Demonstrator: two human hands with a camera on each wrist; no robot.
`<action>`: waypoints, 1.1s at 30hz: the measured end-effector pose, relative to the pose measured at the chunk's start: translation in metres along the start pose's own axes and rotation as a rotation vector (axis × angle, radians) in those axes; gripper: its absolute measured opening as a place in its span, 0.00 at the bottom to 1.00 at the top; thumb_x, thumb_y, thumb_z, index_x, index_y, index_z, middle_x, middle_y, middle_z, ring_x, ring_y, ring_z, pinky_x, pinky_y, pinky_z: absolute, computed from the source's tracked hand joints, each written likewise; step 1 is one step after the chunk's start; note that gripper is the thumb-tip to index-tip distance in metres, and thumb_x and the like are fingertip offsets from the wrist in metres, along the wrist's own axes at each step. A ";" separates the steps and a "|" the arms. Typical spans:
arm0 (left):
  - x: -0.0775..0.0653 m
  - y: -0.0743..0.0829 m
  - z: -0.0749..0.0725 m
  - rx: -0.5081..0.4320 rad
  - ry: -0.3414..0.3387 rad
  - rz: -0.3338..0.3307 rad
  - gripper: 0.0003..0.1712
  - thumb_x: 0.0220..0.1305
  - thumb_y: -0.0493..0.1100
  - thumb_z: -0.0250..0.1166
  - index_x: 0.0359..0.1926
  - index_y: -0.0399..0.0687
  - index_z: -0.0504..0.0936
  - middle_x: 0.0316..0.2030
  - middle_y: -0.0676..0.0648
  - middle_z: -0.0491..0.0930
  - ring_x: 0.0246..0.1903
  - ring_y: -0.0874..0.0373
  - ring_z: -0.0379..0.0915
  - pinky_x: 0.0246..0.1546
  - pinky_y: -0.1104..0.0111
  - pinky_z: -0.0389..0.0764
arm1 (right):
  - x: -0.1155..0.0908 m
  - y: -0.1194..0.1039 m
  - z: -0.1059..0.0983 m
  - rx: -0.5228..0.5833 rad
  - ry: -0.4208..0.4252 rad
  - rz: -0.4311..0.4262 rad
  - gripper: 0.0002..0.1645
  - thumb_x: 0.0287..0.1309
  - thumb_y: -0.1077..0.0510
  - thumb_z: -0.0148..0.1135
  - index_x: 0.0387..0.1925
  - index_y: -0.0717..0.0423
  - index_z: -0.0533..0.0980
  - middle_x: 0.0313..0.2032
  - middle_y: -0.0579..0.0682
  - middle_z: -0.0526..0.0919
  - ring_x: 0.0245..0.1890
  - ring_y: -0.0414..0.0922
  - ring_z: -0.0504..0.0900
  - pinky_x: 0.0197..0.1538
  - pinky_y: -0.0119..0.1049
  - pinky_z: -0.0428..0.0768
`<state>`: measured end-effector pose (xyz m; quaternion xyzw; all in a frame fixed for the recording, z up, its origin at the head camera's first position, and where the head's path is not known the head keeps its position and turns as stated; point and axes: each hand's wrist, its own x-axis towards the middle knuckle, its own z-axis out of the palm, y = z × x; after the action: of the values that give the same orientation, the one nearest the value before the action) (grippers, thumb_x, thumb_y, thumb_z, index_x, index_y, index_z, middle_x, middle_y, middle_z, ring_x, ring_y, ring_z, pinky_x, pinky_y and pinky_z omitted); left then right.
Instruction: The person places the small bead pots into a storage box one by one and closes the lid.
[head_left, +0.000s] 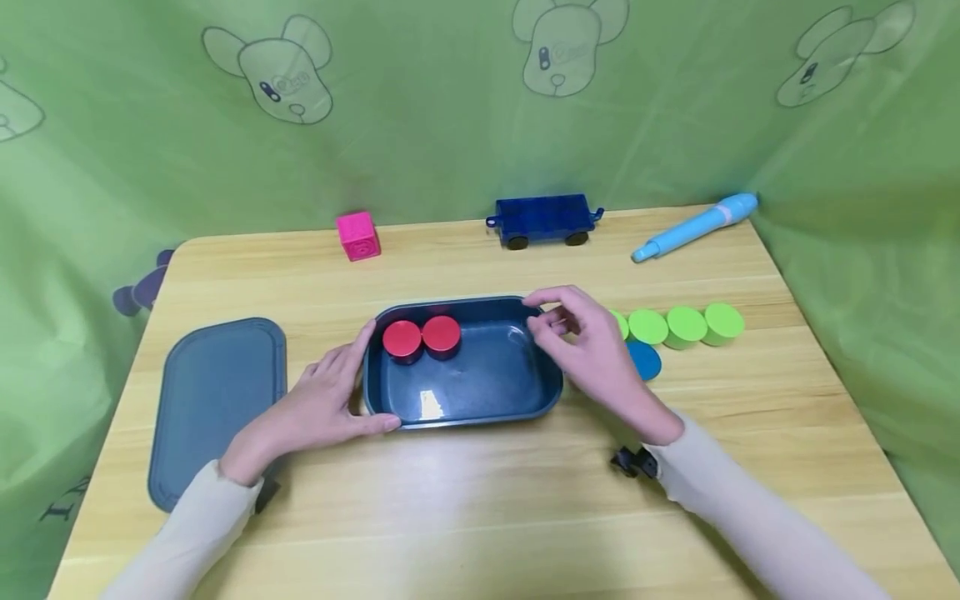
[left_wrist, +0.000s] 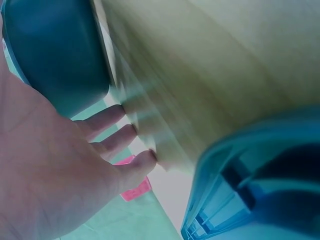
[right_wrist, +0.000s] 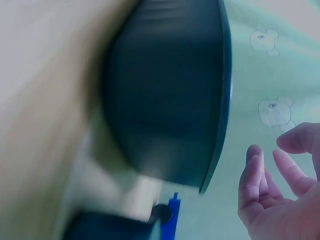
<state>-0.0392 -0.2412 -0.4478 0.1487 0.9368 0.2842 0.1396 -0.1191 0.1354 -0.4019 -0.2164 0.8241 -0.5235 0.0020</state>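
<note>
A dark blue open box (head_left: 487, 379) stands mid-table with two red round blocks (head_left: 442, 335) inside, side by side near its back left corner. My left hand (head_left: 318, 404) rests against the box's left end, thumb on the front rim and index finger along the end. In the left wrist view, the other fingers (left_wrist: 110, 142) stretch down toward the table. My right hand (head_left: 592, 346) hovers at the right end of the box, fingers loosely bent and empty. A row of green round blocks (head_left: 686, 327) and a blue one (head_left: 646, 360) sit beyond it, partly hidden by the hand.
A dark blue lid (head_left: 213, 400) lies flat to the left of the box. Along the back edge stand a pink cube (head_left: 358, 237), a blue toy wagon (head_left: 543, 221) and a light blue pen-shaped thing (head_left: 693, 229). Green cloth (head_left: 435, 125) hangs behind the table.
</note>
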 end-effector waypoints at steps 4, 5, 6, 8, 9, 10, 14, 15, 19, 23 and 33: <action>0.001 0.000 0.001 -0.009 0.005 0.002 0.78 0.60 0.79 0.73 0.89 0.65 0.28 0.82 0.37 0.59 0.79 0.32 0.54 0.71 0.25 0.56 | -0.016 0.011 -0.016 -0.051 0.054 -0.005 0.17 0.73 0.66 0.69 0.60 0.57 0.85 0.49 0.55 0.87 0.41 0.44 0.86 0.44 0.27 0.84; 0.001 0.000 0.001 -0.010 0.005 0.001 0.78 0.60 0.79 0.73 0.89 0.65 0.28 0.82 0.37 0.59 0.79 0.32 0.53 0.71 0.25 0.56 | -0.020 0.014 -0.020 -0.059 0.064 -0.006 0.17 0.72 0.67 0.69 0.60 0.57 0.85 0.48 0.55 0.87 0.40 0.43 0.86 0.43 0.27 0.83; 0.002 0.000 0.001 -0.012 0.007 0.001 0.78 0.60 0.79 0.73 0.89 0.65 0.28 0.82 0.37 0.59 0.79 0.32 0.54 0.71 0.25 0.56 | -0.024 0.016 -0.025 -0.066 0.074 -0.004 0.18 0.71 0.68 0.70 0.59 0.58 0.84 0.47 0.55 0.87 0.39 0.43 0.86 0.43 0.26 0.83; 0.001 0.000 0.000 -0.013 0.006 -0.002 0.78 0.60 0.78 0.73 0.89 0.65 0.28 0.82 0.37 0.59 0.79 0.32 0.53 0.71 0.25 0.56 | -0.032 0.021 -0.033 -0.080 0.092 0.002 0.18 0.70 0.69 0.70 0.59 0.58 0.84 0.47 0.55 0.87 0.39 0.42 0.85 0.42 0.26 0.82; 0.001 0.000 0.000 -0.014 0.005 -0.002 0.77 0.60 0.78 0.73 0.89 0.65 0.28 0.82 0.37 0.59 0.79 0.31 0.53 0.71 0.25 0.56 | -0.035 0.023 -0.037 -0.089 0.100 0.008 0.19 0.70 0.69 0.70 0.59 0.59 0.84 0.47 0.55 0.86 0.39 0.41 0.85 0.42 0.25 0.82; 0.001 0.000 0.000 -0.014 0.005 -0.004 0.78 0.60 0.78 0.73 0.89 0.65 0.28 0.82 0.37 0.59 0.79 0.31 0.53 0.71 0.25 0.56 | -0.039 0.025 -0.042 -0.100 0.109 0.016 0.19 0.70 0.69 0.70 0.60 0.59 0.84 0.47 0.55 0.86 0.39 0.41 0.85 0.42 0.25 0.81; 0.000 -0.001 0.000 -0.020 0.005 -0.009 0.77 0.60 0.78 0.73 0.89 0.66 0.28 0.82 0.37 0.58 0.80 0.32 0.53 0.72 0.25 0.55 | -0.051 0.032 -0.059 -0.162 0.130 0.055 0.21 0.70 0.68 0.70 0.63 0.58 0.83 0.46 0.54 0.85 0.39 0.39 0.84 0.42 0.24 0.80; 0.000 -0.001 0.001 -0.023 0.006 -0.010 0.77 0.60 0.78 0.73 0.89 0.66 0.28 0.82 0.37 0.58 0.80 0.32 0.53 0.72 0.25 0.55 | -0.053 0.036 -0.063 -0.176 0.134 0.061 0.22 0.70 0.68 0.71 0.63 0.58 0.82 0.47 0.55 0.85 0.39 0.38 0.83 0.42 0.23 0.80; -0.001 -0.002 0.002 -0.029 0.010 -0.014 0.77 0.60 0.79 0.72 0.89 0.68 0.28 0.83 0.38 0.58 0.80 0.32 0.52 0.72 0.25 0.55 | -0.062 0.045 -0.074 -0.230 0.146 0.081 0.24 0.69 0.67 0.72 0.65 0.59 0.82 0.48 0.57 0.82 0.39 0.38 0.82 0.40 0.21 0.78; -0.001 -0.003 0.003 -0.028 0.013 -0.015 0.77 0.60 0.79 0.72 0.89 0.68 0.28 0.83 0.38 0.58 0.80 0.33 0.53 0.71 0.25 0.55 | -0.068 0.055 -0.080 -0.299 0.151 0.090 0.25 0.67 0.67 0.74 0.64 0.61 0.82 0.48 0.58 0.79 0.41 0.43 0.78 0.41 0.20 0.76; -0.001 -0.002 0.002 -0.027 0.007 -0.026 0.77 0.61 0.79 0.72 0.89 0.68 0.27 0.83 0.38 0.58 0.80 0.34 0.53 0.72 0.25 0.55 | -0.078 0.074 -0.093 -0.392 0.046 0.161 0.34 0.63 0.64 0.79 0.68 0.66 0.78 0.51 0.64 0.74 0.44 0.52 0.71 0.42 0.30 0.71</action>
<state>-0.0384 -0.2421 -0.4505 0.1336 0.9352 0.2956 0.1417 -0.0962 0.2700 -0.4411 -0.1342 0.9246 -0.3561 -0.0173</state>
